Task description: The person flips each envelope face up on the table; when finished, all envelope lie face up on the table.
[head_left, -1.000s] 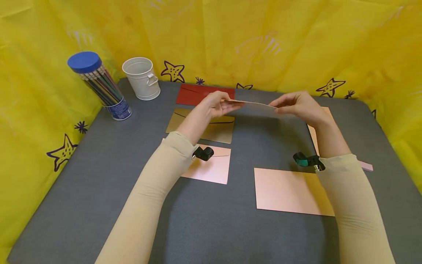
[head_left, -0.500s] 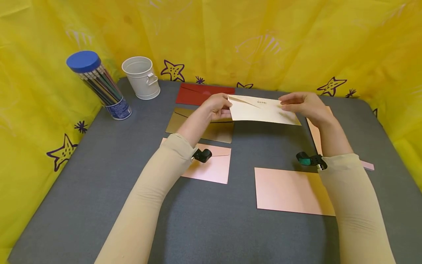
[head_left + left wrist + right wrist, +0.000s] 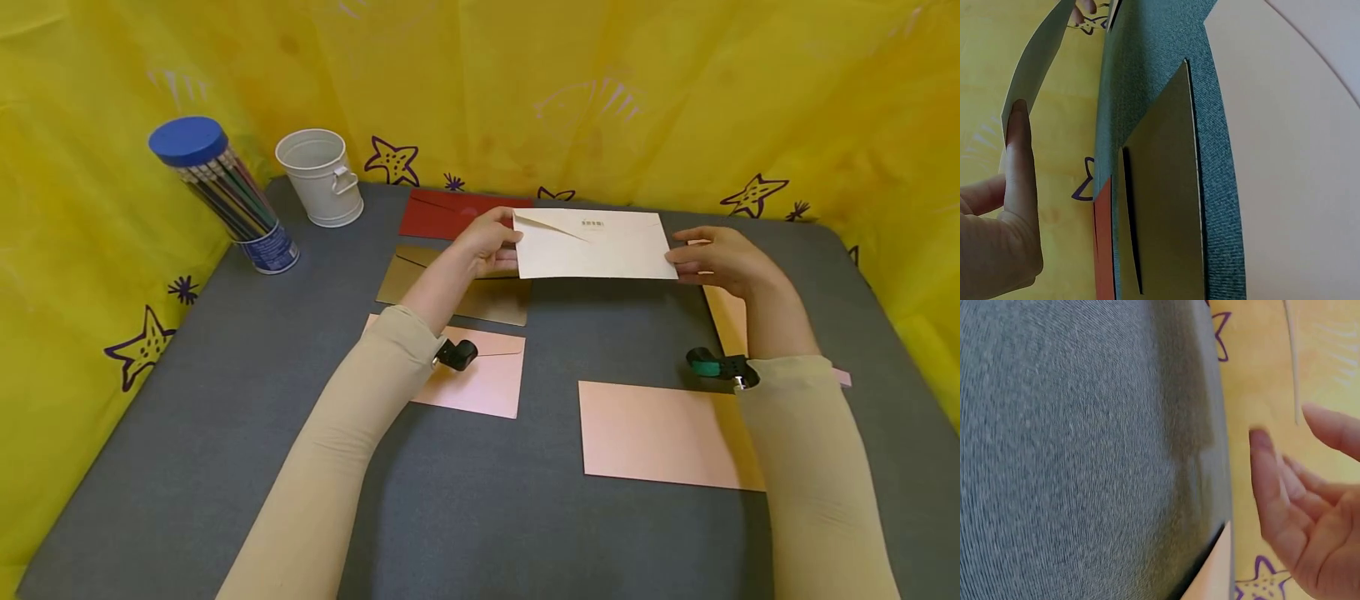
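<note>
A cream envelope [image 3: 592,246] is held up above the far part of the table, its flap side with small print facing the head camera. My left hand [image 3: 491,244] pinches its left end between thumb and fingers; in the left wrist view a finger [image 3: 1019,169] lies along the envelope [image 3: 1035,62]. At the right end is my right hand [image 3: 723,260], fingertips right at the edge. In the right wrist view the hand [image 3: 1316,512] has thumb and fingers spread apart, with the envelope's thin edge [image 3: 1292,362] near the thumb tip.
Left of centre lie a red envelope [image 3: 431,215], a gold envelope [image 3: 495,302] and a pink envelope [image 3: 487,387]. Another pink sheet [image 3: 660,433] is nearer on the right. A pencil tub [image 3: 232,192] and a white bucket [image 3: 321,179] stand back left. Yellow cloth [image 3: 480,92] hangs behind.
The envelope has turned from edge-on to show its printed flap side. My right hand has moved right and its fingers have loosened at the edge. My left hand keeps its pinch.
</note>
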`<state>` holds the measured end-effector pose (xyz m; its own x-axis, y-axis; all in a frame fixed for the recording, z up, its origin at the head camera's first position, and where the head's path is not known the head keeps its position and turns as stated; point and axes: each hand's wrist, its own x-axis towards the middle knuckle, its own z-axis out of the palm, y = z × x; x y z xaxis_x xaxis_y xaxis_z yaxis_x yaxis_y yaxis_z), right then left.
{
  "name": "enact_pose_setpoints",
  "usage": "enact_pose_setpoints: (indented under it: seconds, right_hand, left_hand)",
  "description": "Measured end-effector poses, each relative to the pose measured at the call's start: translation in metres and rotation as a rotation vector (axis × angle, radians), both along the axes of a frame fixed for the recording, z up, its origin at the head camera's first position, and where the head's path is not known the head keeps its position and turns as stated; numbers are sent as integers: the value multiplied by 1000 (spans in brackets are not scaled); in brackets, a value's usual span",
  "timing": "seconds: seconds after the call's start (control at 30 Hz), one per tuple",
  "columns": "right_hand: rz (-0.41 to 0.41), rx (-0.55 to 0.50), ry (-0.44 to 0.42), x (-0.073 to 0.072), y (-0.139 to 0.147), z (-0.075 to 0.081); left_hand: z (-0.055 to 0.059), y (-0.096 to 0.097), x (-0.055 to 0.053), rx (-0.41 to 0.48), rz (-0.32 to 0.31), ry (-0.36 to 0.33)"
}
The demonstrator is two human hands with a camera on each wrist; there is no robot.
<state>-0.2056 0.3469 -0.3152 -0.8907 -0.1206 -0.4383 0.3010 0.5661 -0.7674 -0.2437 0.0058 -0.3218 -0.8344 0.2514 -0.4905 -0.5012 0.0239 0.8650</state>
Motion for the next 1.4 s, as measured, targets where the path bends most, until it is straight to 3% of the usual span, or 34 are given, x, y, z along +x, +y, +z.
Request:
enact_pose_setpoints:
  seconds: [0.33, 0.6, 0.83, 1.0, 1.17, 1.4]
  right_hand:
    - [-3, -178, -100, 1, 16, -5]
    - [-128, -383, -151, 0, 25, -7]
    - [-223, -449, -186, -3, 33, -9]
    - [-289, -454, -198, -5, 36, -12]
    - [-353, -465, -165, -7, 32, -16]
    - [-333, -400, -61, -8, 22, -18]
  left_hand:
    - [-2, 1, -3, -47, 35, 13]
    - [-7, 14, -3, 21, 102, 4]
    - [-15, 23, 3, 22, -54, 86]
    - [-19, 29, 4, 8, -130, 110]
    - [-22, 31, 3, 19, -170, 100]
    - [-25, 34, 1, 34, -181, 95]
